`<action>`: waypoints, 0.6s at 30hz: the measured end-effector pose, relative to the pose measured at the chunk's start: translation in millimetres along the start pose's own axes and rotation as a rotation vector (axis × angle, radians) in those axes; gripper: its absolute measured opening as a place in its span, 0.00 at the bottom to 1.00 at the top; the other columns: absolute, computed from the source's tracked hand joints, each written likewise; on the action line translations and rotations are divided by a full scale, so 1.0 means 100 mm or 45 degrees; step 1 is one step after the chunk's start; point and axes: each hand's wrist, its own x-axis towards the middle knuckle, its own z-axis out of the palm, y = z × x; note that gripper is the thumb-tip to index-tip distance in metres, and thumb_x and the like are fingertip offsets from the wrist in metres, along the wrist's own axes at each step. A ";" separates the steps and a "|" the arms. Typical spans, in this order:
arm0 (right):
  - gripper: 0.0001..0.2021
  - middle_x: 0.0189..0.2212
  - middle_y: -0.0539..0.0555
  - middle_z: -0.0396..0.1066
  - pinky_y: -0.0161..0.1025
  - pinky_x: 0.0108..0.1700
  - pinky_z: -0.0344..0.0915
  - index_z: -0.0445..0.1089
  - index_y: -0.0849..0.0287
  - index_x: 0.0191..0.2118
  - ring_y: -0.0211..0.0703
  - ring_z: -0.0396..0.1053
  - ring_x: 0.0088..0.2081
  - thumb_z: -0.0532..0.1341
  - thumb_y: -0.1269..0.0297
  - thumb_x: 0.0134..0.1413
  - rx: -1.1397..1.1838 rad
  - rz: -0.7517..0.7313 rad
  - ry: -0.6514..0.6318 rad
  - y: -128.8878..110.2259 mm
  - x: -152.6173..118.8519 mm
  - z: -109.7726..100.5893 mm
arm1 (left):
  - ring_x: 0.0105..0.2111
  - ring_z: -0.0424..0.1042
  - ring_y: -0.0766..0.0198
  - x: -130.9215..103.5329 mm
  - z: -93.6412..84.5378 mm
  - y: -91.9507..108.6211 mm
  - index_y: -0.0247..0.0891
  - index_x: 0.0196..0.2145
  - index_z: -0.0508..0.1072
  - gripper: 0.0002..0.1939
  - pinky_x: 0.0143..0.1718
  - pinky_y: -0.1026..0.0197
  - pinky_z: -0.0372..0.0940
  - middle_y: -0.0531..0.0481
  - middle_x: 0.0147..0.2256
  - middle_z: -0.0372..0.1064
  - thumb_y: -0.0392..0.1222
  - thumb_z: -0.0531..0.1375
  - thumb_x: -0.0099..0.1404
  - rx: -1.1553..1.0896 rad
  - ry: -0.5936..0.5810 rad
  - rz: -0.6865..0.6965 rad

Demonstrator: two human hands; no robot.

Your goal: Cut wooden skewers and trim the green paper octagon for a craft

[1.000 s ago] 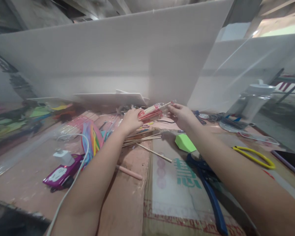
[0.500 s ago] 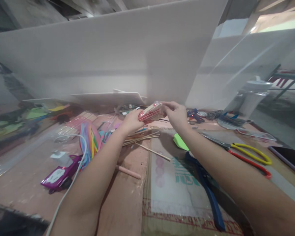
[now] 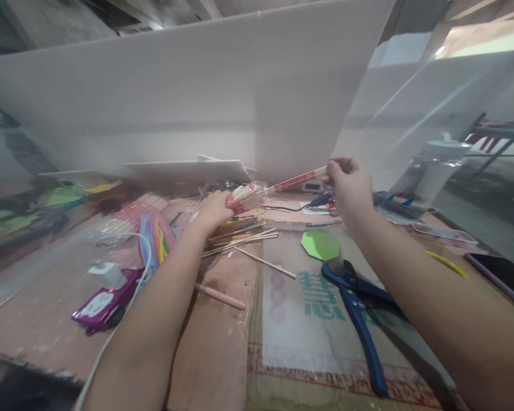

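Observation:
My left hand (image 3: 216,212) is closed around a clear plastic packet (image 3: 246,195) of red-and-cream chopsticks. Between the fingertips of my right hand (image 3: 350,177), the far end of a long pair of chopsticks (image 3: 297,181) with red marking is pinched. Its other end still reaches into the packet's mouth, and it slants up to the right. Below the packet lie several loose wooden sticks (image 3: 244,242). A green octagonal piece (image 3: 320,245) and blue-handled cutters (image 3: 360,319) rest on the board under my right forearm.
On the left are a purple toy car (image 3: 105,308) with a white charger (image 3: 107,275) and cable, and colourful strips (image 3: 154,240). A pink rod (image 3: 223,297) lies in front. To the right stand a clear jug (image 3: 432,177) and a phone (image 3: 503,279). A white panel (image 3: 188,97) rises behind.
My right hand has moved right and slightly up, drawing the chopsticks partway out of the packet. My left hand has shifted a little left with the packet. The cutters and green piece are less covered.

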 end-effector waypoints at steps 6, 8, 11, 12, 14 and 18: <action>0.05 0.26 0.45 0.68 0.33 0.25 0.68 0.67 0.56 0.34 0.33 0.66 0.20 0.65 0.68 0.53 0.004 0.050 -0.024 0.10 -0.15 0.09 | 0.40 0.73 0.53 -0.02 0.02 0.15 0.38 0.39 0.75 0.12 0.40 0.59 0.65 0.45 0.39 0.75 0.37 0.62 0.54 0.006 -0.031 0.069; 0.06 0.25 0.45 0.68 0.33 0.24 0.68 0.68 0.56 0.34 0.33 0.66 0.20 0.66 0.68 0.52 0.017 0.069 -0.070 0.13 -0.23 0.18 | 0.41 0.73 0.53 -0.04 0.01 0.26 0.38 0.40 0.75 0.13 0.41 0.59 0.65 0.45 0.41 0.75 0.37 0.62 0.54 0.007 -0.035 0.107; 0.07 0.26 0.45 0.69 0.34 0.26 0.71 0.69 0.56 0.37 0.34 0.69 0.21 0.66 0.68 0.52 0.067 0.101 -0.133 0.14 -0.29 0.29 | 0.43 0.73 0.50 -0.06 -0.01 0.32 0.38 0.40 0.75 0.14 0.43 0.57 0.65 0.42 0.43 0.75 0.35 0.62 0.53 0.023 -0.034 0.131; 0.07 0.26 0.45 0.70 0.35 0.29 0.73 0.69 0.55 0.38 0.35 0.70 0.23 0.66 0.68 0.52 0.090 0.121 -0.151 0.13 -0.29 0.31 | 0.43 0.73 0.49 -0.06 -0.02 0.31 0.38 0.40 0.75 0.14 0.43 0.56 0.65 0.42 0.43 0.75 0.35 0.61 0.53 0.025 -0.037 0.125; 0.08 0.27 0.45 0.71 0.37 0.34 0.76 0.69 0.55 0.39 0.35 0.73 0.25 0.66 0.70 0.52 0.139 0.178 -0.184 0.12 -0.27 0.33 | 0.43 0.73 0.50 -0.05 -0.03 0.26 0.38 0.40 0.74 0.14 0.43 0.57 0.66 0.42 0.42 0.75 0.36 0.62 0.53 0.020 -0.052 0.104; 0.08 0.25 0.46 0.71 0.39 0.37 0.78 0.67 0.57 0.33 0.36 0.75 0.27 0.67 0.73 0.53 0.214 0.334 -0.223 0.22 -0.22 0.38 | 0.41 0.74 0.52 -0.02 -0.02 0.13 0.38 0.41 0.74 0.14 0.41 0.58 0.66 0.44 0.42 0.76 0.38 0.62 0.54 0.004 -0.092 0.045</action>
